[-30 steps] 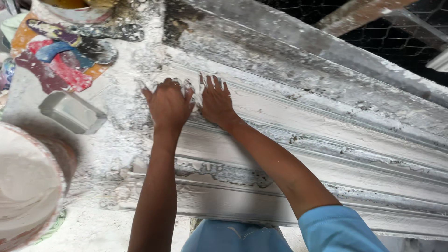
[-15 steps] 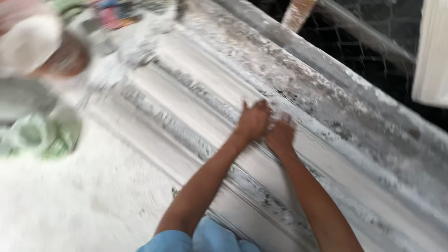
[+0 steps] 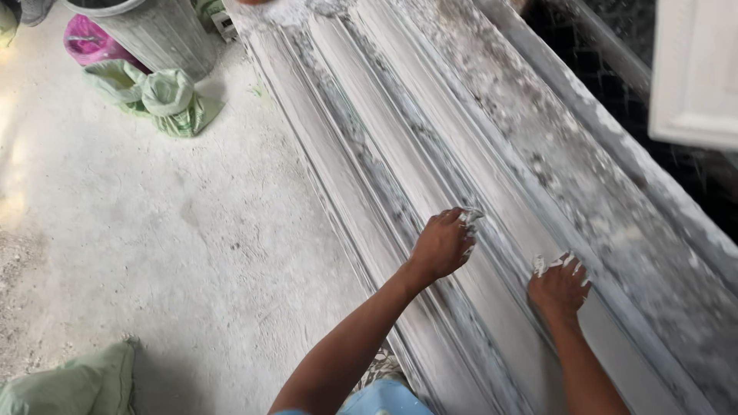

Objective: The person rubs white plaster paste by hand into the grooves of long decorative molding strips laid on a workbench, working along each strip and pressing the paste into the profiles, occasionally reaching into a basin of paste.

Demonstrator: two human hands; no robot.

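Two plaster-smeared hands, left hand point(image 3: 442, 246), right hand point(image 3: 559, 286), pressing long grey-white ridged moulding point(image 3: 400, 154)

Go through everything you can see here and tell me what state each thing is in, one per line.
Left hand: fingers curled, plaster-smeared, pressed on the mould.
Right hand: fingertips white with plaster, pressed on the mould.
Mould: long, ridged, coated in wet grey-white plaster.
Bucket: upright, plaster-streaked.
Green bag: crumpled, tied shut, on the floor.
Pink bag: crumpled beside the bucket.
Floor: dusty white.

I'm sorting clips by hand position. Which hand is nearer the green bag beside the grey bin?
Left. The left hand rests on the plaster moulding, closer to the green bag; the right hand lies farther right.
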